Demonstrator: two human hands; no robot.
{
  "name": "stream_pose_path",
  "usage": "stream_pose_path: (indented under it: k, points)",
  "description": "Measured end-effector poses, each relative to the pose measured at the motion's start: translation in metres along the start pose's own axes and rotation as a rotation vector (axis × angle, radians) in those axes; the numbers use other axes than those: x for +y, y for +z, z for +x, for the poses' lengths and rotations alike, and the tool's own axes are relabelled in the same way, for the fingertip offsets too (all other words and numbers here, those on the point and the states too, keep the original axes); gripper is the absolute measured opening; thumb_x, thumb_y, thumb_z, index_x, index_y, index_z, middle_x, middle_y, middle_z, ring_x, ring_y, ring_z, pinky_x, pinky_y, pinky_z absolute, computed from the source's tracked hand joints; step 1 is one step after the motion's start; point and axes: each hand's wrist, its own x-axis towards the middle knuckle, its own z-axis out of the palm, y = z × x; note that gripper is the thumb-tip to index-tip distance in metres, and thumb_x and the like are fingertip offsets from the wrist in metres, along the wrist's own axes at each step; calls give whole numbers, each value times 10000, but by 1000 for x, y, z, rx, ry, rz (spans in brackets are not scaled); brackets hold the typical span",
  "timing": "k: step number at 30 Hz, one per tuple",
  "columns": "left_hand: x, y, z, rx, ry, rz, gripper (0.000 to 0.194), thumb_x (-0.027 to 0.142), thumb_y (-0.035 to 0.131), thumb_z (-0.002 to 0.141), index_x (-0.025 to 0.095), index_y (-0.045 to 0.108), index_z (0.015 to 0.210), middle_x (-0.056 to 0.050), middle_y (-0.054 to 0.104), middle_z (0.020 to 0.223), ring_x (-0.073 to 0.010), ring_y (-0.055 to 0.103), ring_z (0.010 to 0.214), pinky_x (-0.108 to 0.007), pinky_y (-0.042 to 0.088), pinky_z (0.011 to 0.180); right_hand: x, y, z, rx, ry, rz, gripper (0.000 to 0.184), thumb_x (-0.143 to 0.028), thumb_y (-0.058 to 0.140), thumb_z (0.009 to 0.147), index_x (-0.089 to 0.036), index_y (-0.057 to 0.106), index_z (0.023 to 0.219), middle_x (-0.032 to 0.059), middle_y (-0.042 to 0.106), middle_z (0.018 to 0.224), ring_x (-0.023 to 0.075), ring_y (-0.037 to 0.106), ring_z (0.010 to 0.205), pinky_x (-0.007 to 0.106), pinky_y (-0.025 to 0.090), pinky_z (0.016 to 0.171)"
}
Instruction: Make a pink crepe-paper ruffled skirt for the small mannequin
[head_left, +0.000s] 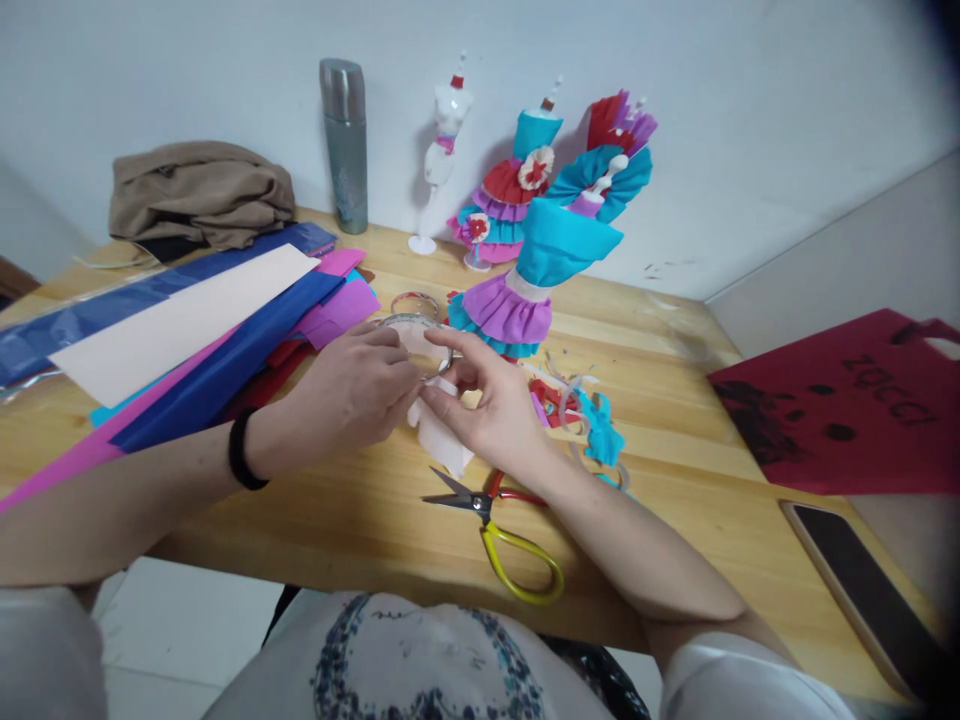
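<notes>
My left hand (349, 390) and my right hand (487, 400) meet over the wooden table (315, 530). Both pinch a piece of white paper (441, 440) that hangs down between them. A clear tape roll (412, 325) lies just behind my fingers, and my right fingertips touch its rim. A black band sits on my left wrist. Right behind my hands stands a small mannequin (544, 265) dressed in blue and purple crepe paper.
Scissors (499, 530) with yellow and red handles lie in front of my right wrist. Long blue, white and pink paper sheets (180, 330) cover the left. Paper scraps (585, 410), more dressed mannequins (510, 190), a flask (345, 145), a red bag (847, 405), a phone (862, 590).
</notes>
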Motion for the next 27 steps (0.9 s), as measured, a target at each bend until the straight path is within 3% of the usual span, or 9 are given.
stream_pose_path:
  k: [4,8,11,16,19,22,27]
  points:
    - [7,-1,-1,-40,-2,73,298,122,468,878,149,634,632,-60,640,644,-192,585,699,-312,447,663,-3,0,-1,-46,58,40,559,-181,616,768,-194,495,1314,-32,569,651,137,532,570,280,426,551]
    - [7,0,-2,-27,28,148,303,119,471,863,150,614,598,-50,604,589,-199,556,665,-337,453,681,-7,-1,-2,-65,108,-38,620,-190,618,763,-183,475,1366,-69,459,549,122,444,486,264,331,473]
    - [4,2,-3,-15,-24,80,315,139,460,883,144,619,612,-53,598,597,-195,558,664,-333,461,684,-7,-2,-2,-69,110,-67,615,-211,620,767,-185,468,1362,-89,398,509,116,395,449,261,280,450]
    - [2,0,-4,2,-140,-222,303,163,464,911,125,650,675,-63,644,694,-168,597,733,-277,470,692,-4,-4,0,42,56,-114,335,-284,625,775,-190,538,1084,-60,504,572,124,465,500,271,333,510]
    - [2,-3,-5,37,-160,-286,303,174,490,904,120,630,641,-47,619,673,-144,580,700,-242,440,638,2,-4,2,27,47,-100,145,-304,612,773,-191,541,831,-42,509,576,115,458,510,262,329,507]
    - [1,-4,-5,25,-184,-295,313,184,497,901,124,608,615,-30,587,640,-129,558,672,-229,420,621,7,-2,4,7,46,-34,161,-295,592,774,-190,513,680,-24,526,576,106,457,521,250,331,502]
    - [1,-4,-5,24,-179,-296,315,175,481,906,128,596,615,-18,573,632,-119,541,654,-223,398,608,6,0,3,37,-9,52,114,-250,589,762,-173,572,680,-14,568,601,101,467,537,241,363,520]
